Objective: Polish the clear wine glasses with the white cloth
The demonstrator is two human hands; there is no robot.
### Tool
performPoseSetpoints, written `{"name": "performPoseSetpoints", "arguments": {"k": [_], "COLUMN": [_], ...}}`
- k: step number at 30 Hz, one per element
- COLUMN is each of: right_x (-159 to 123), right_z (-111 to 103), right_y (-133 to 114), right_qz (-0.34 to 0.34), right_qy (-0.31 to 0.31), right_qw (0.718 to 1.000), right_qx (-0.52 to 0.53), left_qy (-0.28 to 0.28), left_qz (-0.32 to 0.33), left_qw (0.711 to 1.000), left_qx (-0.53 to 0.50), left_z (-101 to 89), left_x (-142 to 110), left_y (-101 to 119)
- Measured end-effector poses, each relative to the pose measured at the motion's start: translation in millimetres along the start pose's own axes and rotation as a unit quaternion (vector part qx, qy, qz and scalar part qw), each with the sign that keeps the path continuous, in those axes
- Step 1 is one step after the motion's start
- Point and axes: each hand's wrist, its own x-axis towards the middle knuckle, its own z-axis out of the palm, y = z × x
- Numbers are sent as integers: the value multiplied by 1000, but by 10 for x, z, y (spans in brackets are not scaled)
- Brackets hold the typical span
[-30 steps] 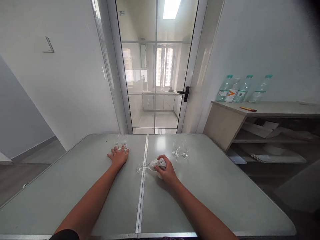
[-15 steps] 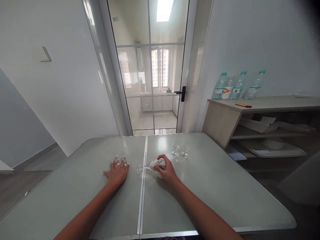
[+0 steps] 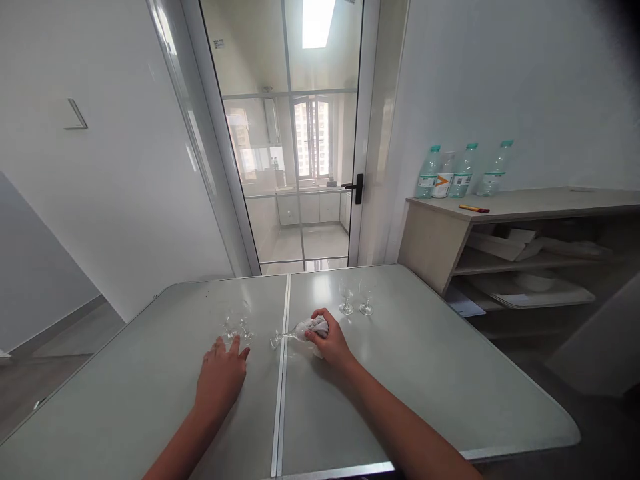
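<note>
"What might break?"

"The left hand (image 3: pixel 221 373), fingers apart, is just beside some stemmed glasses (image 3: pixel 237 328). One bump might tip them."

"And the right hand (image 3: pixel 331 341)?"

"It's gripping the sideways wine glass (image 3: pixel 301 331) with cloth (image 3: pixel 319 325). Squeezing hard could crack it."

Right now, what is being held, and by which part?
The right hand holds a stemmed glass by its bowl, with a white cloth bunched there; the foot points left.
</note>
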Motion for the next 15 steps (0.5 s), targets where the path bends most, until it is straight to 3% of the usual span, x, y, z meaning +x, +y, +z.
{"name": "performPoseSetpoints", "arguments": {"k": [4, 8, 11, 15], "right_x": [36, 62, 56, 16], "right_z": [-27, -25, 0, 9], "right_y": [1, 47, 84, 58], "right_qz": [7, 8, 12, 24], "right_qy": [20, 30, 27, 9], "right_qw": [1000, 999, 997, 995], "right_qx": [13, 37, 69, 96], "left_qy": [76, 78, 69, 81], "left_qz": [166, 313, 336, 325], "left_qw": [967, 919, 914, 921], "left_qx": [-179, -228, -218, -197], "left_z": [-240, -188, -39, 82], "left_x": [74, 216, 234, 213], "left_y": [380, 872, 1065, 1048]}}
